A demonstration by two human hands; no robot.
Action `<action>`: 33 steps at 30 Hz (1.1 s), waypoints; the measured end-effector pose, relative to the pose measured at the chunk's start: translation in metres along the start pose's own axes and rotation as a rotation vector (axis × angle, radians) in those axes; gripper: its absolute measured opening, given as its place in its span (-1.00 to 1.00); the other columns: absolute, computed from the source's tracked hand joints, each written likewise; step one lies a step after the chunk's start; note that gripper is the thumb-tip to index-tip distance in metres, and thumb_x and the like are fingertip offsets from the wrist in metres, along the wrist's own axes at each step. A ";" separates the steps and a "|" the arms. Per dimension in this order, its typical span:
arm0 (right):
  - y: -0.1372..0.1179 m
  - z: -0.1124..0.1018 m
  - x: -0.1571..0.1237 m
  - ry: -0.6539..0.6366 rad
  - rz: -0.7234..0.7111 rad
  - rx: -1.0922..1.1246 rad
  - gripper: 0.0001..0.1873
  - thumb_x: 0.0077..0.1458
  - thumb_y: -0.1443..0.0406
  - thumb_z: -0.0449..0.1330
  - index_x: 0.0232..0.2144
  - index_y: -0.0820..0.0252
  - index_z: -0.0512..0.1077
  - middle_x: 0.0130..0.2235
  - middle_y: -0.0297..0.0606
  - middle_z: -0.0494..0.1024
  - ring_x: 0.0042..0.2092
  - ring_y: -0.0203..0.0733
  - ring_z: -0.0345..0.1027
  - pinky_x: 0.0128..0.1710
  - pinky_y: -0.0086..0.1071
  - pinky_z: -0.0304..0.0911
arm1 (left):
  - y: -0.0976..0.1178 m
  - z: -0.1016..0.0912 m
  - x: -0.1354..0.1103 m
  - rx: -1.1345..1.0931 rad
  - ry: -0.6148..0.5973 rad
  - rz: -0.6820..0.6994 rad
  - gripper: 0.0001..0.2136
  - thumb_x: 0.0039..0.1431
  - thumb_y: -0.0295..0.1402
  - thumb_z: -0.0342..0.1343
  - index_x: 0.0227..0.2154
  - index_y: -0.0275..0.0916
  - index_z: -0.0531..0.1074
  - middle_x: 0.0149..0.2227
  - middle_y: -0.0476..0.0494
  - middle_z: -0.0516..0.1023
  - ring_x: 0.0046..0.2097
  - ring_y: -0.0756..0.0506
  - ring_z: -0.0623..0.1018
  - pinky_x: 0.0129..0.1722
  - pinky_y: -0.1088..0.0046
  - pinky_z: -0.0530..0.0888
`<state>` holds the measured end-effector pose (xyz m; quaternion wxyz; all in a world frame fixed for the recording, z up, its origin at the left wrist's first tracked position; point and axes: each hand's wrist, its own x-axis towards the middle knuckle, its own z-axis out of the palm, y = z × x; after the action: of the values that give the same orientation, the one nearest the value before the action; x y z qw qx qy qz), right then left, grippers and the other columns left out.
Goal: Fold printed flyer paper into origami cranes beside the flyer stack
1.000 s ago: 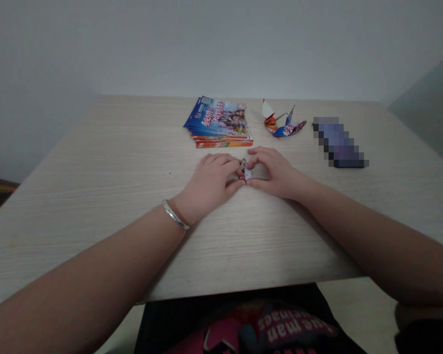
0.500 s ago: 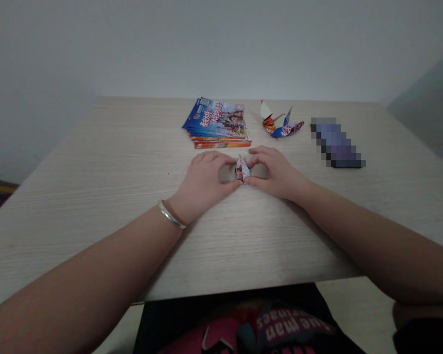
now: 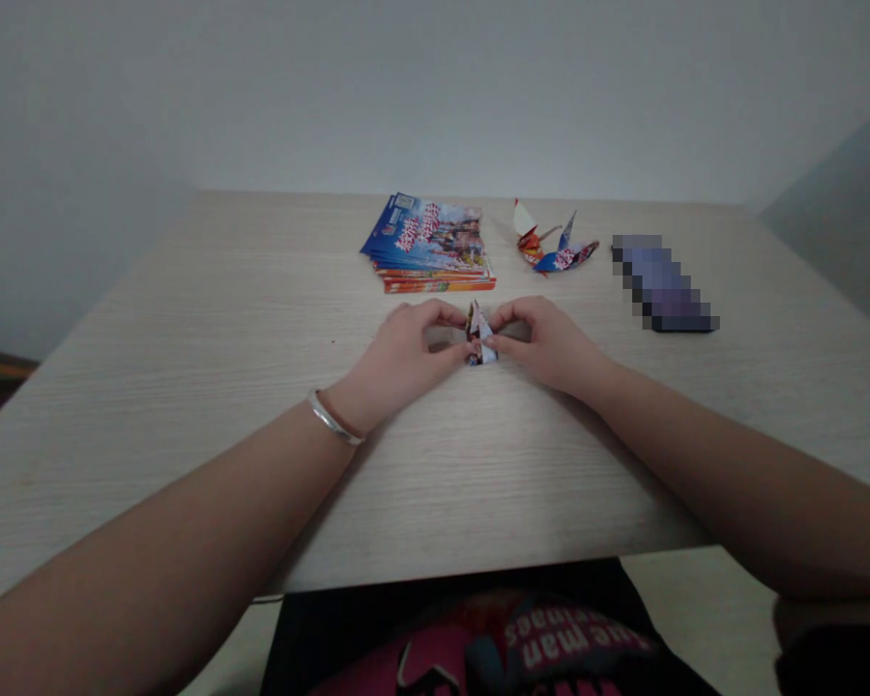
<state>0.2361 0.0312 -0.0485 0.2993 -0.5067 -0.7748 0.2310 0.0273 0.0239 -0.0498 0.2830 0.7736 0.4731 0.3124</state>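
A small piece of folded printed paper, with a pointed top, stands between my hands at the middle of the table. My left hand pinches its left side between thumb and fingers; a silver bangle circles that wrist. From the other side, my right hand grips it, the thumb pressed on its front face and the index finger behind. Fingertips hide parts of the paper's edges.
Behind my hands lies a fanned stack of printed leaflets. Folded paper cranes, orange and blue, rest right of it. A dark, pixelated phone-like object lies farther right. The pale wooden table meets a wall at the back.
Both thumbs have moved up from the paper's bottom edge onto its front face. The folded paper has turned slightly and shows more of its white side.
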 end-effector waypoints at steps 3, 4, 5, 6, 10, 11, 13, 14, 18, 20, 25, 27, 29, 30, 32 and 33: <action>-0.004 -0.001 0.000 -0.033 0.076 0.072 -0.99 -0.01 0.37 0.27 -0.45 0.17 0.50 -0.39 -0.30 0.59 -0.32 -0.16 0.42 -0.25 -0.29 0.27 | -0.007 0.003 0.001 -0.097 0.007 0.015 -0.69 0.11 -0.40 0.23 -0.07 -0.25 0.44 -0.10 -0.15 0.61 -0.08 -0.11 0.60 0.00 0.31 0.49; -0.005 0.000 0.000 -0.038 0.087 0.090 -0.98 -0.02 0.37 0.27 -0.45 0.17 0.49 -0.40 -0.31 0.58 -0.33 -0.17 0.41 -0.26 -0.30 0.26 | -0.009 0.004 0.001 -0.103 0.007 0.028 -0.66 0.10 -0.41 0.23 -0.04 -0.25 0.42 -0.10 -0.16 0.60 -0.08 -0.10 0.60 -0.01 0.32 0.50; -0.004 0.000 0.001 -0.041 0.094 0.110 -0.97 -0.02 0.37 0.27 -0.45 0.16 0.48 -0.41 -0.32 0.57 -0.34 -0.18 0.40 -0.27 -0.30 0.26 | -0.011 0.005 0.001 -0.099 0.006 0.035 -0.63 0.08 -0.41 0.25 -0.02 -0.25 0.41 -0.11 -0.17 0.60 -0.08 -0.11 0.60 -0.01 0.31 0.50; -0.003 0.001 0.001 -0.047 0.099 0.138 -0.97 -0.02 0.37 0.26 -0.45 0.16 0.47 -0.41 -0.33 0.57 -0.34 -0.19 0.39 -0.28 -0.30 0.26 | -0.013 0.005 0.001 -0.094 0.002 0.037 -0.59 0.08 -0.40 0.26 0.01 -0.26 0.40 -0.12 -0.18 0.60 -0.08 -0.12 0.60 0.00 0.29 0.49; 0.002 0.004 0.002 -0.079 0.084 0.282 -0.97 0.01 0.36 0.23 -0.43 0.13 0.43 -0.40 -0.35 0.56 -0.33 -0.20 0.40 -0.26 -0.30 0.30 | -0.014 0.005 0.000 -0.098 -0.011 0.038 -0.42 0.05 -0.40 0.30 0.15 -0.27 0.32 -0.21 -0.13 0.64 -0.09 -0.13 0.61 0.03 0.26 0.47; 0.003 0.005 0.002 -0.086 0.074 0.308 -0.97 0.01 0.35 0.22 -0.42 0.12 0.42 -0.39 -0.35 0.56 -0.33 -0.20 0.40 -0.26 -0.30 0.31 | -0.013 0.003 0.001 -0.073 -0.029 0.059 -0.47 0.05 -0.39 0.31 0.11 -0.25 0.37 -0.25 -0.09 0.64 -0.12 -0.12 0.61 0.03 0.26 0.45; 0.004 0.007 0.001 -0.094 0.048 0.321 -0.96 0.01 0.35 0.21 -0.41 0.12 0.41 -0.39 -0.36 0.55 -0.32 -0.20 0.40 -0.25 -0.29 0.32 | -0.008 0.001 0.002 0.018 -0.087 0.119 -0.69 0.06 -0.33 0.32 -0.10 -0.20 0.51 -0.30 -0.04 0.63 -0.18 -0.12 0.60 0.00 0.26 0.44; 0.003 0.007 0.001 -0.091 0.035 0.313 -0.96 0.01 0.35 0.21 -0.40 0.12 0.40 -0.39 -0.36 0.54 -0.32 -0.20 0.40 -0.25 -0.29 0.32 | -0.005 -0.001 0.002 0.067 -0.109 0.146 -0.80 0.08 -0.31 0.31 -0.22 -0.19 0.54 -0.31 -0.04 0.63 -0.20 -0.12 0.59 -0.03 0.26 0.43; 0.002 0.008 0.000 -0.056 -0.016 0.288 -0.93 0.00 0.34 0.20 -0.40 0.13 0.37 -0.39 -0.36 0.51 -0.34 -0.22 0.38 -0.26 -0.29 0.32 | 0.003 -0.003 0.002 0.155 -0.104 0.154 -0.84 0.12 -0.30 0.27 -0.25 -0.21 0.55 -0.25 -0.08 0.62 -0.17 -0.15 0.55 -0.07 0.25 0.42; 0.003 0.009 0.000 -0.056 -0.025 0.332 -0.91 0.00 0.32 0.21 -0.40 0.11 0.34 -0.40 -0.36 0.49 -0.35 -0.23 0.38 -0.29 -0.31 0.32 | 0.005 -0.003 0.001 0.142 -0.096 0.128 -0.80 0.11 -0.34 0.25 -0.19 -0.23 0.54 -0.20 -0.10 0.62 -0.14 -0.16 0.55 -0.06 0.25 0.43; 0.004 0.012 -0.001 -0.051 -0.011 0.382 -0.85 -0.01 0.31 0.22 -0.37 0.10 0.31 -0.41 -0.36 0.47 -0.37 -0.22 0.39 -0.34 -0.31 0.33 | 0.004 -0.002 0.000 0.152 -0.097 0.134 -0.82 0.12 -0.32 0.23 -0.22 -0.25 0.53 -0.22 -0.14 0.60 -0.15 -0.17 0.53 -0.10 0.24 0.44; 0.002 0.011 -0.001 -0.019 -0.017 0.340 -0.86 -0.03 0.33 0.22 -0.38 0.10 0.32 -0.41 -0.36 0.47 -0.36 -0.22 0.39 -0.33 -0.31 0.33 | 0.002 -0.001 0.000 0.167 -0.098 0.146 -0.84 0.13 -0.32 0.22 -0.25 -0.26 0.52 -0.25 -0.14 0.59 -0.16 -0.17 0.52 -0.13 0.25 0.44; 0.000 0.010 -0.002 0.007 -0.035 0.264 -0.89 -0.05 0.35 0.22 -0.43 0.11 0.34 -0.42 -0.36 0.47 -0.37 -0.23 0.37 -0.34 -0.32 0.31 | 0.001 -0.001 0.000 0.168 -0.101 0.153 -0.84 0.14 -0.32 0.21 -0.25 -0.25 0.52 -0.25 -0.13 0.58 -0.16 -0.17 0.52 -0.14 0.27 0.44; -0.001 0.009 -0.002 0.012 -0.044 0.229 -0.91 -0.05 0.35 0.22 -0.45 0.12 0.35 -0.43 -0.36 0.47 -0.38 -0.24 0.35 -0.35 -0.33 0.30 | 0.001 -0.001 0.000 0.165 -0.102 0.148 -0.84 0.14 -0.30 0.21 -0.24 -0.24 0.52 -0.25 -0.12 0.58 -0.16 -0.16 0.52 -0.14 0.28 0.44; -0.003 0.008 -0.003 0.008 -0.061 0.183 -0.95 -0.04 0.35 0.21 -0.46 0.12 0.38 -0.44 -0.35 0.47 -0.40 -0.24 0.34 -0.37 -0.33 0.28 | 0.002 -0.001 -0.001 0.156 -0.088 0.124 -0.83 0.14 -0.27 0.21 -0.25 -0.23 0.51 -0.26 -0.10 0.56 -0.18 -0.15 0.52 -0.16 0.30 0.44; -0.003 0.007 -0.004 0.001 -0.081 0.169 -0.97 -0.03 0.35 0.20 -0.46 0.13 0.39 -0.43 -0.34 0.48 -0.39 -0.23 0.35 -0.35 -0.32 0.28 | 0.003 -0.001 -0.001 0.146 -0.079 0.111 -0.83 0.15 -0.25 0.21 -0.27 -0.23 0.50 -0.28 -0.09 0.56 -0.20 -0.15 0.52 -0.18 0.31 0.44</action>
<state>0.2306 0.0262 -0.0524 0.3503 -0.4482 -0.7722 0.2830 0.0275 0.0221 -0.0470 0.2265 0.8290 0.4395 0.2613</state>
